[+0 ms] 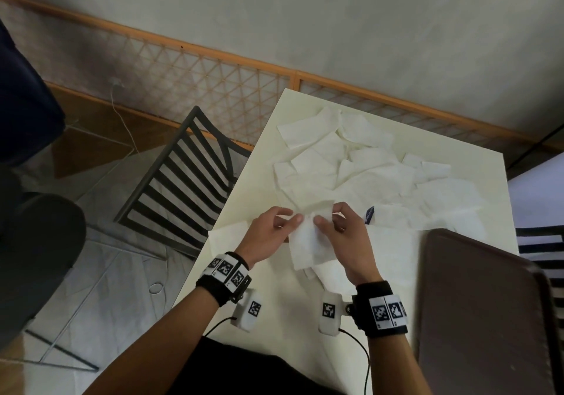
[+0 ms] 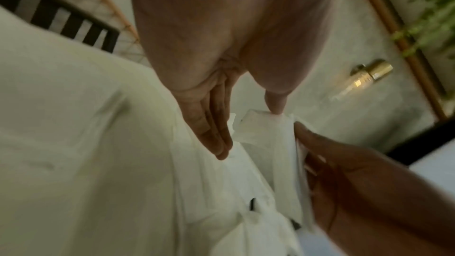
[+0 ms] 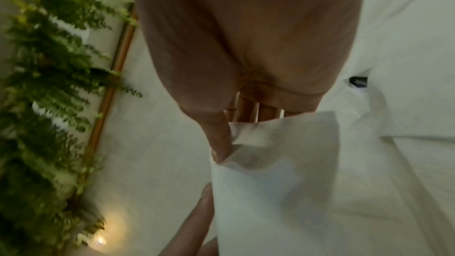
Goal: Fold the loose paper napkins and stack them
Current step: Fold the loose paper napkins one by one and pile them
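Note:
A white paper napkin [image 1: 308,243] hangs just above the cream table [image 1: 244,199], held at its top edge by both hands. My left hand [image 1: 291,216] pinches the top left corner with the thumb, its other fingers [image 2: 214,139] hanging straight. My right hand [image 1: 325,216] pinches the top right part, its thumb [image 3: 220,143] pressed on the napkin [image 3: 270,182]. The left wrist view shows the same napkin [image 2: 268,139] upright between the two hands. A loose pile of several unfolded napkins [image 1: 351,168] covers the far half of the table.
A dark brown tray [image 1: 476,303] lies at the near right of the table. Flat white sheets [image 1: 390,251] lie under the hands. A small blue label [image 1: 369,213] pokes out of the pile. A black slatted chair [image 1: 183,178] stands left of the table.

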The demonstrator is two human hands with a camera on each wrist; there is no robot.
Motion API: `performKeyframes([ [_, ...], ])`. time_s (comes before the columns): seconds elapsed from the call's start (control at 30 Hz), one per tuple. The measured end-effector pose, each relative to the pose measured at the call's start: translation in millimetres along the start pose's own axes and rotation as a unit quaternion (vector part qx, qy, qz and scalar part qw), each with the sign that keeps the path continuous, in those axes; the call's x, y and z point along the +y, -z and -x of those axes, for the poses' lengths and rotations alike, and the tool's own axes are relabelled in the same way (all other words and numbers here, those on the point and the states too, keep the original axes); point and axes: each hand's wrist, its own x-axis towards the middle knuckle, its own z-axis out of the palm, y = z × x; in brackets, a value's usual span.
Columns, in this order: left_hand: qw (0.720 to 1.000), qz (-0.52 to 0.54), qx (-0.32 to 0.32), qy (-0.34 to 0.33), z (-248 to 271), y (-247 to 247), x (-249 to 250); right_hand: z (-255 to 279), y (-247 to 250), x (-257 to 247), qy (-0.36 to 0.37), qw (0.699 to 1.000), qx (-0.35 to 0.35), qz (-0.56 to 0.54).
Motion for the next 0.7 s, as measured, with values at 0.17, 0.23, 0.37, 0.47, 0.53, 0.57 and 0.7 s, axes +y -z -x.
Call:
performKeyframes([
  [0.17,0.994,0.099,0.013,-0.055,6.8,-0.9,7.3,9.2,-2.6,-2.9,-0.040,0.998,0.003,-0.057],
  [0.23,0.993,0.080,0.031,-0.084,11.4,2.6,11.8,8.7,-3.9,3.4,-0.047,0.997,0.001,-0.062],
  [0.37,0.988,0.068,0.053,-0.129,17.7,11.9,20.6,8.5,-3.3,2.0,-0.010,0.997,-0.024,-0.076],
  [0.47,0.982,0.063,0.067,-0.164,25.2,17.8,30.0,8.1,-5.7,-4.2,0.031,0.996,-0.025,-0.083],
  [0.53,0.976,0.077,0.063,-0.193,31.4,19.2,37.3,6.1,-8.6,-5.0,0.054,0.996,-0.013,-0.076],
  [0.57,0.974,0.085,0.064,-0.200,33.0,20.1,40.5,4.8,-9.0,-4.3,0.060,0.994,-0.010,-0.087],
  [0.7,0.974,0.082,0.061,-0.204,31.1,26.0,45.8,-0.4,-8.9,-3.8,0.081,0.989,-0.014,-0.122],
])
